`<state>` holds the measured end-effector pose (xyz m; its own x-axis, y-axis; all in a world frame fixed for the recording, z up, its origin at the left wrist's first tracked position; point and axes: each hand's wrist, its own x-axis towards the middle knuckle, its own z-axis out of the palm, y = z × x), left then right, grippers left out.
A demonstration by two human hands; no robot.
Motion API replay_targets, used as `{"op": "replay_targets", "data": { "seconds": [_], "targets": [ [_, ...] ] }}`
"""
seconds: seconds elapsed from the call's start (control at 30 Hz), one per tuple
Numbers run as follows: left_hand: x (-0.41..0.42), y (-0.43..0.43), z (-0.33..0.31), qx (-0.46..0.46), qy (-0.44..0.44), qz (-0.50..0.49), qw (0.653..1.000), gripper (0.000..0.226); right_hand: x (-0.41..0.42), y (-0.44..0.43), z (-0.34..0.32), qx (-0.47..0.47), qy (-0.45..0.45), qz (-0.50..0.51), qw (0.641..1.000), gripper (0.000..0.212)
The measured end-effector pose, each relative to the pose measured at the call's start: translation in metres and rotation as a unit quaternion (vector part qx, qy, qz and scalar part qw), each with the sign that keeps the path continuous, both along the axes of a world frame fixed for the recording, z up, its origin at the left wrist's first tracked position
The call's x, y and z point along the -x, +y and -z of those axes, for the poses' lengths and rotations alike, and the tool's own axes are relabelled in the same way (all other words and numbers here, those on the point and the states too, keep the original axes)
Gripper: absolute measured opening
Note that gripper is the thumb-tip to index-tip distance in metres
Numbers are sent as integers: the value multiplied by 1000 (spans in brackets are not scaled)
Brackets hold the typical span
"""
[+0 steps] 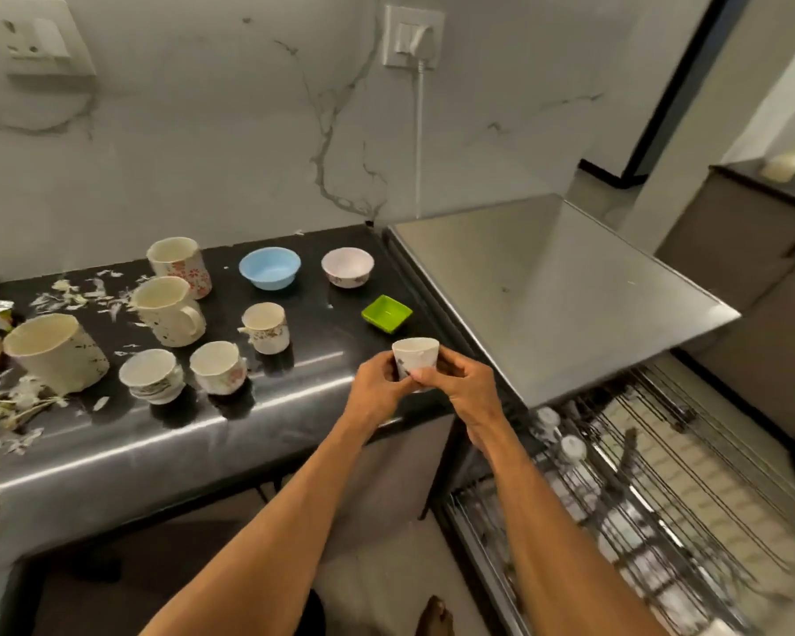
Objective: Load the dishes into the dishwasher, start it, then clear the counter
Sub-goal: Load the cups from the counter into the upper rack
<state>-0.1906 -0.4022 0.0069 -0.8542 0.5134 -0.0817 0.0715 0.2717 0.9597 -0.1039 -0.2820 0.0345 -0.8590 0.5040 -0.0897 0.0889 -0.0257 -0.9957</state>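
The black tabletop (294, 415) carries mugs (168, 309), a blue bowl (270, 267) and white scraps (70, 291). At its right front edge the left hand (377, 383) and the right hand (464, 383) pinch a small patterned cup (415, 355), upright, from its 9 and 3 o'clock. A green square dish (386, 313) lies at the cup's 12 o'clock, and the pulled-out dishwasher rack (662, 498) at 4 o'clock.

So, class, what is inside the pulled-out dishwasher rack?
Two white items stand in the rack beside the counter, too blurred to identify; its rear is hidden under the steel top.

Both hands, left (377, 383) and right (460, 383), grip a small cup (415, 355) above the counter (230, 420).
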Motion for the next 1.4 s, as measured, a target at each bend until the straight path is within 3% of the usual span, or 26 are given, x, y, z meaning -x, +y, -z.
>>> {"op": "replay_targets", "data": {
  "seconds": [0.37,0.5,0.6,0.77,0.97,1.17,1.4],
  "targets": [
    [-105,96,18,53,-64,129,988,10,-135,78,31,35,-29,97,994,64],
    [-137,141,30,57,-133,172,974,21,-176,119,50,40,-50,108,992,79],
    [-157,175,41,78,-166,186,965,39,-201,149,61,42,-56,119,990,80],
    [-184,232,54,103,-202,175,958,45,-231,198,88,70,-71,114,988,81],
    [-208,281,87,138,-180,138,964,49,-247,235,119,66,-87,163,981,67],
    [-207,300,118,172,-191,168,952,57,-241,247,147,95,-137,196,966,56],
    [-194,312,163,213,-127,169,954,41,-223,249,192,152,-183,260,936,48]
  ]
}}
